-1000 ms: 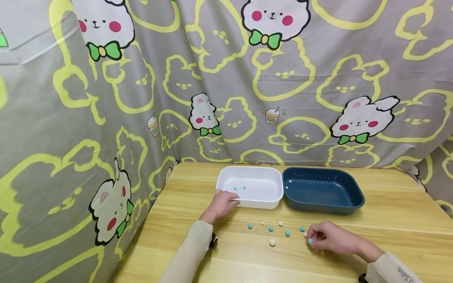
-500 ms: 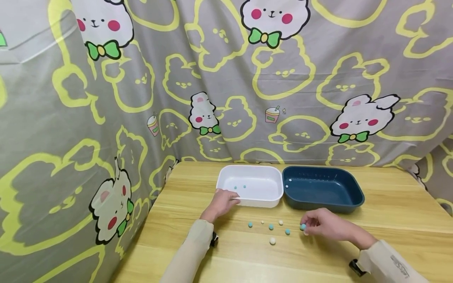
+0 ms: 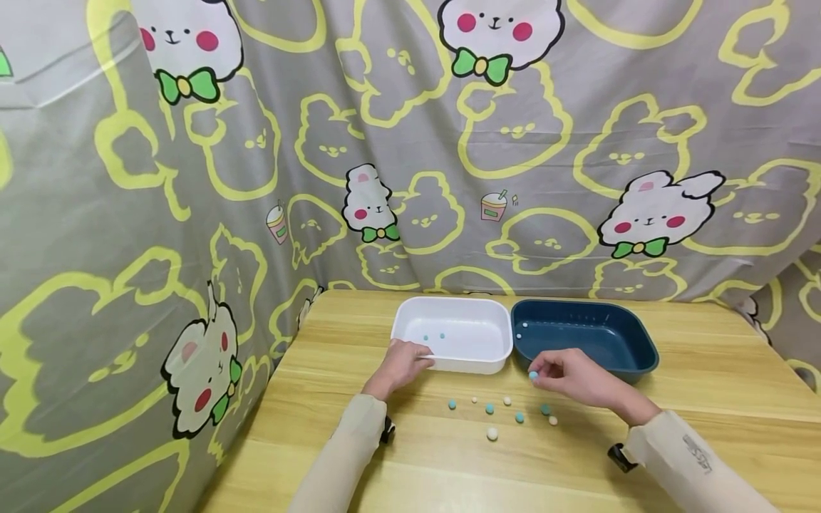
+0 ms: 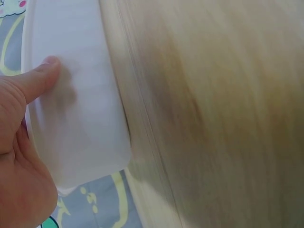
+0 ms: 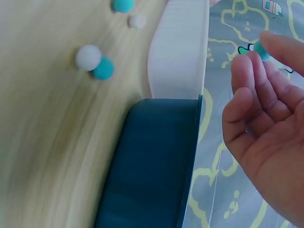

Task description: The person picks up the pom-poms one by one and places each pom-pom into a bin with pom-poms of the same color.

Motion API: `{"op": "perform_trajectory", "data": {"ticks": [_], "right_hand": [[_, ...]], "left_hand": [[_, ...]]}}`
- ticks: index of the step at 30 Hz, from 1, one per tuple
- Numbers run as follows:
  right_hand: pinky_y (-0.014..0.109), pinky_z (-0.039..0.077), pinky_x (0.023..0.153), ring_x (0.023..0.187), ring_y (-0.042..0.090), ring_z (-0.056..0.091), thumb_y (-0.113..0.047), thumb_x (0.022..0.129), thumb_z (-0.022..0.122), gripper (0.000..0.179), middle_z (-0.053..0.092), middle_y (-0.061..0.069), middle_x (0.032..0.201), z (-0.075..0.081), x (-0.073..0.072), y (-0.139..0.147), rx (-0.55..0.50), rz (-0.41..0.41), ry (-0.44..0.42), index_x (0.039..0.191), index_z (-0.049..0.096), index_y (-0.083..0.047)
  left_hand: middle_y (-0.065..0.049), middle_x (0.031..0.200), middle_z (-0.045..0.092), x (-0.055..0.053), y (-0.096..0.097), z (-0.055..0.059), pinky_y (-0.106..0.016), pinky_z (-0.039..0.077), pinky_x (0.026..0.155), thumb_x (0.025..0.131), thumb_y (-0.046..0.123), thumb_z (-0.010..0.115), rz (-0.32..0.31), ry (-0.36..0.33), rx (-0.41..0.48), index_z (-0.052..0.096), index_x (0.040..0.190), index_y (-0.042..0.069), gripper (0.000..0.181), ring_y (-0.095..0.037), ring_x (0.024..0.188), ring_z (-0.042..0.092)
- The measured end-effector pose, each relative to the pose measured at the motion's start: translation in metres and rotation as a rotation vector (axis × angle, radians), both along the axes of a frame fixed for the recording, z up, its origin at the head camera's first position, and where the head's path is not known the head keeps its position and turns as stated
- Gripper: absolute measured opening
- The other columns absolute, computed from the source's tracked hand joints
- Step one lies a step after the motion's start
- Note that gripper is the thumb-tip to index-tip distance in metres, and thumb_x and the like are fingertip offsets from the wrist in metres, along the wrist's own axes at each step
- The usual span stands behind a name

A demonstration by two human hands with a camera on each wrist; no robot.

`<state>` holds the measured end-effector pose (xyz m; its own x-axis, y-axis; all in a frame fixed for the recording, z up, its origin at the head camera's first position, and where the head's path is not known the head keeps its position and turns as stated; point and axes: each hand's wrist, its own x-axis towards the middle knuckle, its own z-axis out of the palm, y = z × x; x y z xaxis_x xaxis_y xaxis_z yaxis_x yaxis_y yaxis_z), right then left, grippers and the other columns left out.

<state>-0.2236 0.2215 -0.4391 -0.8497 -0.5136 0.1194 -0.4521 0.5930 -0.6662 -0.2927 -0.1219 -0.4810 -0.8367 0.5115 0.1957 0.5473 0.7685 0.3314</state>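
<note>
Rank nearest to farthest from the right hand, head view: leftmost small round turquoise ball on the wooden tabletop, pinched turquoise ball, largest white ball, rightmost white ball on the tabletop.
1. Pinched turquoise ball: held by the right hand.
2. Rightmost white ball: right end of the scatter.
3. Largest white ball: scatter's edge nearest the camera.
4. Leftmost turquoise ball: left end of the scatter.

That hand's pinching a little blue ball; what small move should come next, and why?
Probably left, over the white tray: the right hand pinches a blue ball, and that tray holds two blue balls, while the dark tray holds two white balls.
</note>
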Motion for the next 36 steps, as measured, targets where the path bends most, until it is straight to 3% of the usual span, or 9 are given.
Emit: {"op": "perform_trajectory", "data": {"ticks": [8,21,36], "right_hand": [[0.025,0.044,0.061,0.068,0.01,0.052,-0.02,0.088,0.068,0.005,0.058,-0.007,0.076,-0.001,-0.017,-0.015,-0.027,-0.078,0.019,0.092,0.067,-0.016],[0.025,0.044,0.061,0.069,0.015,0.052,-0.014,0.087,0.069,0.011,0.059,-0.001,0.077,-0.009,-0.036,-0.038,-0.128,-0.157,-0.058,0.094,0.067,-0.005],[0.029,0.046,0.064,0.073,0.021,0.055,-0.022,0.089,0.067,0.018,0.06,0.002,0.081,-0.015,-0.054,-0.054,-0.178,-0.151,-0.102,0.096,0.067,-0.006]], "left_hand": [[0.009,0.084,0.072,0.001,0.0,0.0,-0.035,0.033,0.082,0.087,0.024,0.067,-0.003,0.013,-0.004,0.075,0.085,0.019,0.009,-0.008,0.079,0.064],[0.011,0.083,0.071,0.0,-0.002,0.0,-0.034,0.033,0.083,0.088,0.025,0.067,-0.006,0.007,-0.003,0.075,0.084,0.02,0.01,-0.006,0.08,0.064],[0.012,0.084,0.071,-0.001,-0.001,-0.001,-0.033,0.033,0.084,0.088,0.028,0.067,0.006,-0.005,-0.023,0.075,0.085,0.022,0.01,-0.004,0.08,0.063]]}}
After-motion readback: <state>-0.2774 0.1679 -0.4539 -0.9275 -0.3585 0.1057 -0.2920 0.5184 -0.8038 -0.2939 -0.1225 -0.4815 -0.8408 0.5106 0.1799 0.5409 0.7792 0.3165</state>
